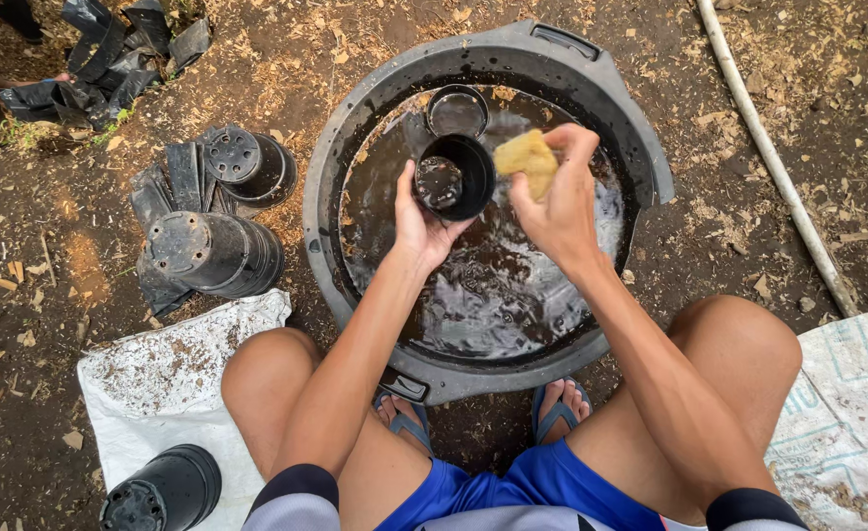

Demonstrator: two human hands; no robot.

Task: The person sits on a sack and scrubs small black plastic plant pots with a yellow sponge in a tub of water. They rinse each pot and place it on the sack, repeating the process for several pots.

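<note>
A small black plastic pot [453,177] sits in the grip of the left hand [422,218], which is closed around its side wall so that the open mouth tilts up toward the person and the inside shows; held this way the pot hangs just above the dark water, where drips fall back into the basin [650,167]. The right hand [557,202] is closed on a yellow sponge [527,160], pinched between fingers and thumb just beside the pot's rim, on the side away from the left grip, so the sponge can reach the pot's wall without the hands crossing. Beyond the left grip, toward the far rim of the basin, a second small pot [456,110] floats or rests in the water, apart from the held one. The basin stands on bare soil between the person's knees, close enough that both arms reach it with elbows bent. Well out to the left of the left grip, stacks of black pots [219,251] lie on their sides on the ground, and one more pot [163,490] lies on a white sack [168,379] near the knee. A pale hose [773,157] runs across the soil off to the right of the right grip.
</note>
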